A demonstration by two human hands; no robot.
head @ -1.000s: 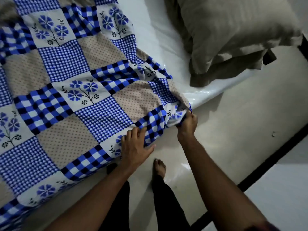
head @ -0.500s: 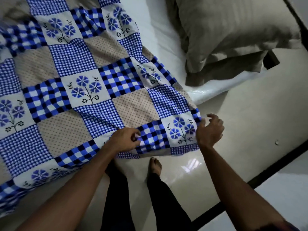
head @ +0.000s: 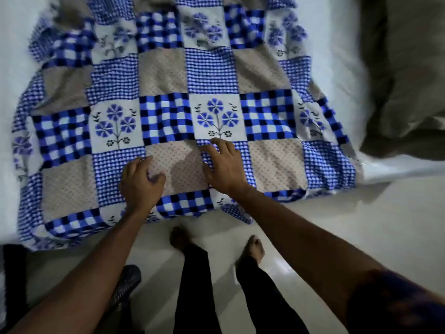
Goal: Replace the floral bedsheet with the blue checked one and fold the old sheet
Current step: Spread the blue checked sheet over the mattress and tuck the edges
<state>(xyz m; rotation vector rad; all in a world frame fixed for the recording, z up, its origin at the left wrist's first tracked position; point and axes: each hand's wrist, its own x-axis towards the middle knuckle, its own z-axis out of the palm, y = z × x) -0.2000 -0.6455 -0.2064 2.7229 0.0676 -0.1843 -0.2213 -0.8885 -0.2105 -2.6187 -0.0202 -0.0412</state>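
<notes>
A blue checked sheet [head: 168, 78] with flower squares and dotted beige squares lies spread over the white mattress [head: 14, 56], its near edge hanging over the bed's side. My left hand [head: 140, 182] rests on a beige square near that edge, fingers loosely bent on the cloth. My right hand [head: 224, 165] lies flat beside it with fingers spread, touching the fabric. Neither hand grips a fold.
A grey-beige pillow [head: 409, 75] lies at the right on the mattress. My legs and bare feet [head: 252, 247] stand on the pale glossy floor [head: 361, 225] by the bed. A dark slipper [head: 127, 280] lies on the floor at lower left.
Both hands let go of the sheet's corner and edge and moved up onto the spread cloth. The view swung left, so the sheet now lies square in front of me.
</notes>
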